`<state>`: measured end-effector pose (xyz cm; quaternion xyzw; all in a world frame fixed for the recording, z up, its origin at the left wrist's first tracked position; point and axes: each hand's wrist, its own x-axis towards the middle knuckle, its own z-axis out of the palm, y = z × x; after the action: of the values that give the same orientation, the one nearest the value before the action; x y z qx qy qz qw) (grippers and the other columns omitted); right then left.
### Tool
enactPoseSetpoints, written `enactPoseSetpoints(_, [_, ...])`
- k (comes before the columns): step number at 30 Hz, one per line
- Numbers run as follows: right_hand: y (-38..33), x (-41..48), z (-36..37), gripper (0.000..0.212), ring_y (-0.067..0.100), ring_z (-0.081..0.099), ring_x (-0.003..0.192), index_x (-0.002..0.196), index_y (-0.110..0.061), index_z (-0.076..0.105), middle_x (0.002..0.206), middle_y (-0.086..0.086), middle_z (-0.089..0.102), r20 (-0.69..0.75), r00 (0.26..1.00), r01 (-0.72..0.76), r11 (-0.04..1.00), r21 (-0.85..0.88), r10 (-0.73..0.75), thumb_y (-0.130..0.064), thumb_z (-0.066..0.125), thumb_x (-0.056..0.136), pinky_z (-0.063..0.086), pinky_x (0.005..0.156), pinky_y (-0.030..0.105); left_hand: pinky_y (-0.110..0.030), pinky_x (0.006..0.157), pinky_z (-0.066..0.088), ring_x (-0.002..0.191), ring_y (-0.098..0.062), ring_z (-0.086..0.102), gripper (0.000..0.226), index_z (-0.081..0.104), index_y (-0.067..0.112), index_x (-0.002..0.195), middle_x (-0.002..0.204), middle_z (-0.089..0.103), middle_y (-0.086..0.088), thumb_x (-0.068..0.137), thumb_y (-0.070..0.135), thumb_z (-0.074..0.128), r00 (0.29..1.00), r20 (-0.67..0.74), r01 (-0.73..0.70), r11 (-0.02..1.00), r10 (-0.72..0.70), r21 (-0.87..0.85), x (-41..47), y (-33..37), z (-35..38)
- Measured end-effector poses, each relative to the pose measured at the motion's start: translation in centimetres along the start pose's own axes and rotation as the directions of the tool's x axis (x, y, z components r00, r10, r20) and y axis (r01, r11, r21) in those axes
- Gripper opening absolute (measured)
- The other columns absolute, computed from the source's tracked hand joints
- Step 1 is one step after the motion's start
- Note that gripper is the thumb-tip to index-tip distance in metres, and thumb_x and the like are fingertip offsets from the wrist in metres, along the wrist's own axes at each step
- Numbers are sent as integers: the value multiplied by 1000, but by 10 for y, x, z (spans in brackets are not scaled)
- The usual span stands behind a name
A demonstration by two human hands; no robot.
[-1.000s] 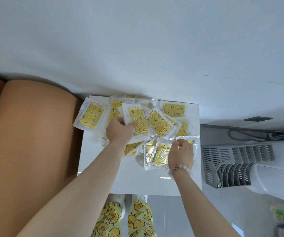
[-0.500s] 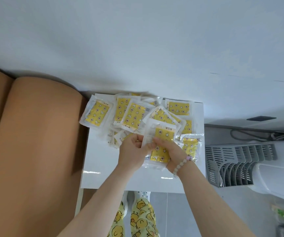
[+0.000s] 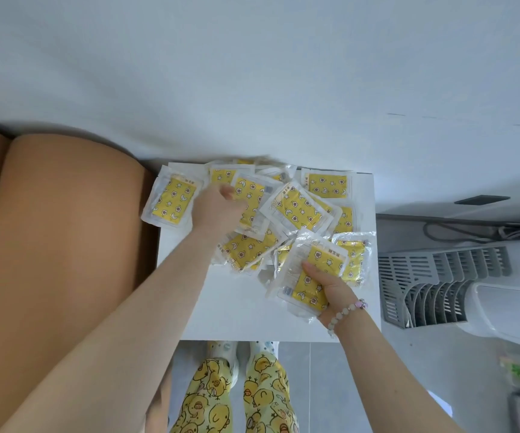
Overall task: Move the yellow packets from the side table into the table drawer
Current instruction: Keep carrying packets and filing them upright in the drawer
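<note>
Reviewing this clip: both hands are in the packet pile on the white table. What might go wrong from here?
The left-end packet overhangs the table edge beside the brown cushion; the left hand, reaching into the pile next to it, may knock it off. The right hand holds a loose stack of glossy packets from one side; some might slide out of that grip when lifted.

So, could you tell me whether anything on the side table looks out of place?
The packets lie in a loose, overlapping pile. The leftmost packet hangs over the side table's left edge and might slip off. The right hand holds another packet. Nothing looks torn or spilled.
</note>
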<state>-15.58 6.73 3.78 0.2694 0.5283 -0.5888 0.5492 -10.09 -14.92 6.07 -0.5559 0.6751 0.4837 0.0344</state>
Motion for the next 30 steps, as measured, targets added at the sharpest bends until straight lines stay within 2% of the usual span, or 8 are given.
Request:
enactPoseSetpoints(2, [2,0,-7,25,24,73,71,86,-11,72,84,9,75,-6,1000,-2,1000,7,2,-15,73,62,60,59,39,-25,77,40,105,-19,55,47,52,14,124,124,54,-4,82,28,68,990,-144,10,998,1,69,21,8,0])
enactPoseSetpoints(5, [6,0,-17,29,26,73,73,90,-9,71,86,10,74,7,1000,-17,1000,12,17,-14,74,62,58,57,38,-35,91,44,125,-27,44,77,43,7,133,135,44,-10,74,46,74,985,-103,153,970,-135,189,42,6,7])
enactPoseSetpoints(8, [10,1,-27,31,26,73,72,92,-9,71,86,11,74,-10,999,-32,999,5,32,-15,73,61,59,58,39,-43,94,48,123,-30,47,90,42,3,132,136,43,-12,66,52,78,968,-74,252,943,-242,217,43,-3,16])
enactPoseSetpoints(12, [10,1,-33,31,26,72,70,92,-9,70,85,11,74,-42,998,-37,999,-9,36,-15,73,62,59,57,38,-41,88,48,118,-30,49,87,43,4,128,132,43,-13,65,51,80,969,-155,228,933,-191,280,38,-7,25])
enactPoseSetpoints(18, [9,4,-33,31,26,72,71,91,-10,71,85,11,74,-58,998,-26,1000,-13,25,-15,74,60,59,57,38,-41,97,39,123,-31,44,92,38,4,129,133,42,-16,62,47,83,962,-243,210,905,-124,371,37,2,25])
enactPoseSetpoints(23, [13,8,-29,31,27,72,75,88,-11,73,89,12,74,-43,999,-33,999,-23,32,-16,76,58,59,66,40,-32,72,40,111,-28,52,75,45,8,125,129,45,-12,67,38,83,979,-170,157,948,-112,279,39,2,25])
enactPoseSetpoints(27, [14,5,-23,33,27,72,75,91,-10,72,89,12,74,-28,999,-47,998,-50,45,-16,76,59,59,69,41,-30,68,37,104,-26,56,57,45,9,123,119,57,-8,79,33,74,988,-146,92,969,-59,231,38,-3,24])
enactPoseSetpoints(30, [12,-3,-16,38,26,72,76,97,-9,70,90,11,74,-43,998,-56,995,-76,53,-17,75,60,58,72,41,-31,69,37,103,-27,55,49,41,5,126,121,56,-11,89,28,63,987,-142,103,980,-79,172,30,-5,20])
